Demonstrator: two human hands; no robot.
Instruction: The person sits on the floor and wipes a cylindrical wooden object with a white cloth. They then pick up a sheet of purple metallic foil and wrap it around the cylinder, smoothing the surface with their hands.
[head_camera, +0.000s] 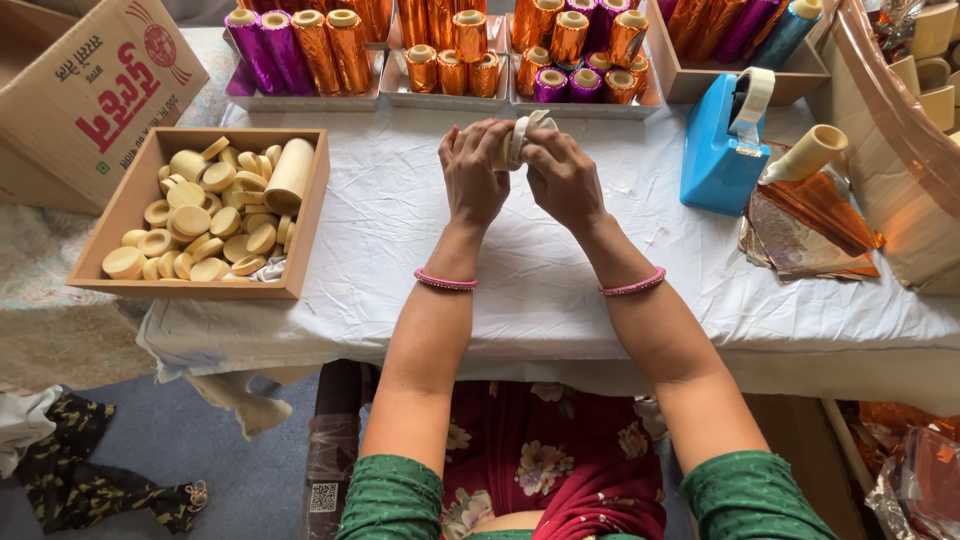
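— Both hands were closed around one small thing, weren't they?

— Yes. Left hand (473, 178) and right hand (563, 178) met at about twelve o'clock on the white cloth (560, 290), fingers curled in and pressed on a pale cylinder (503, 152) wrapped partly in a white rag (528, 130). The left gripped the cylinder's near end; the right pinched the rag over its top. Each wrist wore a pink bangle (446, 283).

— Where did that cylinder sit against everything else?

— Lifted just above the cloth, near the far edge of the table, just short of the trays of foil-wrapped rolls (455, 50) at twelve o'clock, which were orange, gold and purple.

— And to the sides?

— At nine o'clock stood a wooden box (120, 228) full of pale round discs (200, 235), with one tall pale cylinder leaning in its far right corner. A cardboard carton (90, 90) lay beyond it at ten o'clock. At two o'clock stood a blue tape dispenser (718, 150), and at three o'clock, just beside it, a pale roll (812, 152) lay on loose sheets of orange foil (810, 225).

— Were the hands touching the box or the dispenser?

— No, both were well apart from them.
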